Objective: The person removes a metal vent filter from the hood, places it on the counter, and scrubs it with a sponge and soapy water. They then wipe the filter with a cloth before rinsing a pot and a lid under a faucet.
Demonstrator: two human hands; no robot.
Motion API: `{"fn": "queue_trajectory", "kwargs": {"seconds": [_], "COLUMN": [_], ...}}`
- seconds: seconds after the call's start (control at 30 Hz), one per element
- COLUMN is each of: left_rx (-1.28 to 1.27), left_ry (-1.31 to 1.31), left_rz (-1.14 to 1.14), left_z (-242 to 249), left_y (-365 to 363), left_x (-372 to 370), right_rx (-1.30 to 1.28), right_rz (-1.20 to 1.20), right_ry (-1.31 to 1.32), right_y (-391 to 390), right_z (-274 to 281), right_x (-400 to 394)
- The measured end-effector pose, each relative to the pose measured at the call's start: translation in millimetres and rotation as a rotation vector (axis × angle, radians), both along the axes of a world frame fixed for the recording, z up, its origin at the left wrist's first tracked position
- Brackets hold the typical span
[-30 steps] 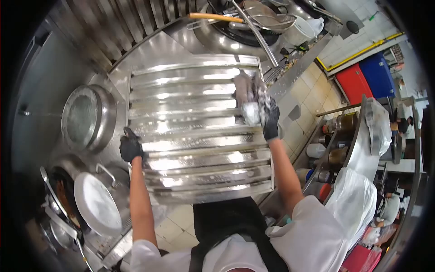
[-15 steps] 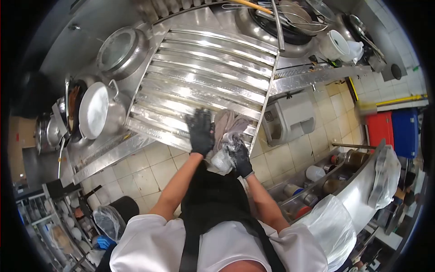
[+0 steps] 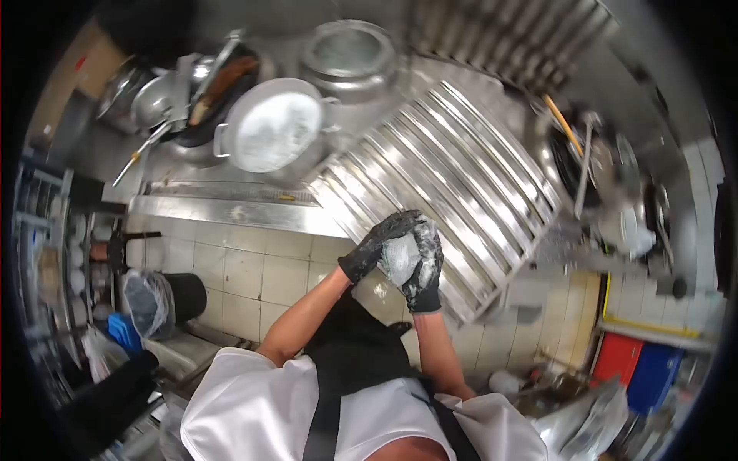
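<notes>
Both hands wear black gloves and meet over the lower edge of a slatted metal baffle filter [image 3: 453, 180]. My right hand [image 3: 425, 280], streaked with white foam, is closed on a pale, mesh-like scrubbing pad [image 3: 400, 260]. Curled over the top of the same pad is my left hand [image 3: 384, 237], its fingertips reaching toward the right hand. The filter lies tilted across the steel counter, its ridges wet and shiny. The brownish cloth from the earlier frame cannot be seen now.
Left of the filter stand a white-bottomed pan [image 3: 277, 127] and a round steel pot [image 3: 347, 54]. More cookware, including a wok [image 3: 567, 165], is at the right. A lined black bin [image 3: 181, 296] stands on the tiled floor [image 3: 284, 280]. Red [image 3: 617, 357] and blue [image 3: 653, 376] panels are at far right.
The view has turned, so the filter appears rotated. My left hand has come off the filter's slats and joined my right hand on the pad. The cloth has gone from sight.
</notes>
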State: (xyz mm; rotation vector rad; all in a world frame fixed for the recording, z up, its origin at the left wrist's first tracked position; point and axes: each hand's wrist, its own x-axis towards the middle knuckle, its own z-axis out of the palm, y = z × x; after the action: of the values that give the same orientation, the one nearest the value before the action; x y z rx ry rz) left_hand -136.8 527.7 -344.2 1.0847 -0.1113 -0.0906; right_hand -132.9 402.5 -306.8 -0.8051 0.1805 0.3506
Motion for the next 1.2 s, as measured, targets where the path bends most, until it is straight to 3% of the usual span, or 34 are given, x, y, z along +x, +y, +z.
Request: {"fn": "queue_trajectory", "kwargs": {"seconds": [0.03, 0.1, 0.17, 0.23, 0.3, 0.33, 0.37, 0.43, 0.5, 0.57, 0.63, 0.67, 0.7, 0.73, 0.77, 0.83, 0.87, 0.9, 0.93, 0.97, 1.0, 1.07, 1.1, 1.13, 1.17, 1.2], "left_rx": [0.016, -0.175, 0.036, 0.589, 0.868, 0.495, 0.126, 0.271, -0.260, -0.303, 0.910, 0.464, 0.013, 0.060, 0.107, 0.045, 0.012, -0.060, -0.125, -0.064, -0.002, -0.272, -0.380, -0.141, -0.084, -0.026], "left_ry": [-0.015, 0.205, -0.101, -0.322, -0.397, -0.195, 0.003, 0.069, 0.320, 0.356, -0.137, -0.066, 0.013, 0.040, 0.065, 0.109, 0.318, 0.398, 0.481, 0.485, 0.491, 0.606, 0.757, 0.673, 0.711, 0.745], "left_rz": [0.044, 0.184, 0.442, 0.715, 0.854, 0.839, 0.797, 0.829, 0.808, 0.755, 1.120, 1.209, 1.256, 1.319, 1.375, 1.177, 1.053, 0.946, 0.838, 0.861, 0.884, 0.817, 0.556, 0.452, 0.387, 0.319], "left_z": [34, 98, 100, 129, 127, 116, 107, 110, 96, 74, 55, 70, 86, 72, 49, -15, -10, -72, -133, -149, -163, -145, -149, -186, -187, -185], "left_y": [27, 86, 147, 201, 256, 280, 297, 299, 305, 305, 286, 265, 242, 229, 216, 184, 159, 161, 163, 160, 157, 158, 185, 216, 219, 222], "left_x": [5, 1, -4, -6, 4, 13, 20, 12, 6, -3, -23, -31, -37, -44, -50, -60, -57, -47, -38, -15, 8, 38, 43, 47, 49, 51], "right_rx": [0.034, -0.058, 0.294, 0.582, 0.657, 0.505, 0.496, 0.482, 0.574, 0.359, 0.305, 0.303, 0.108, -0.275, -0.545, -1.370, -1.766, -2.154, -2.298, -2.420, -2.031, -1.430, -1.176, -0.909, -0.679, -0.825], "right_rz": [0.015, 0.028, 0.256, 0.527, 0.603, 0.564, 0.542, 0.505, 0.645, 0.521, 0.379, 0.375, 0.259, 0.117, -0.146, -0.299, -0.250, -0.171, -0.192, -0.207, -0.134, -0.141, -0.173, -0.248, -0.341, -0.429], "right_ry": [0.027, -0.133, 0.094, 0.187, 0.254, 0.032, 0.103, 0.253, 0.257, 0.345, 0.230, 0.204, 0.064, -0.097, -0.608, -0.632, -0.592, -0.520, -0.286, -0.042, 0.096, 0.048, 0.204, 0.372, 0.539, 0.412], "right_y": [26, 89, 146, 202, 253, 269, 288, 315, 309, 289, 230, 191, 147, 98, 35, -71, -153, -212, -222, -231, -250, -320, -292, -259, -221, -235], "right_z": [30, 62, 103, 117, 136, 135, 125, 110, 100, 64, 48, 55, 30, 15, -29, -39, -77, -109, -96, -83, -88, -173, -154, -131, -102, -153], "right_x": [5, 12, 26, 51, 65, 64, 71, 80, 88, 102, 91, 84, 77, 66, 61, 20, -12, -44, -67, -86, -104, -142, -138, -132, -125, -129]}}
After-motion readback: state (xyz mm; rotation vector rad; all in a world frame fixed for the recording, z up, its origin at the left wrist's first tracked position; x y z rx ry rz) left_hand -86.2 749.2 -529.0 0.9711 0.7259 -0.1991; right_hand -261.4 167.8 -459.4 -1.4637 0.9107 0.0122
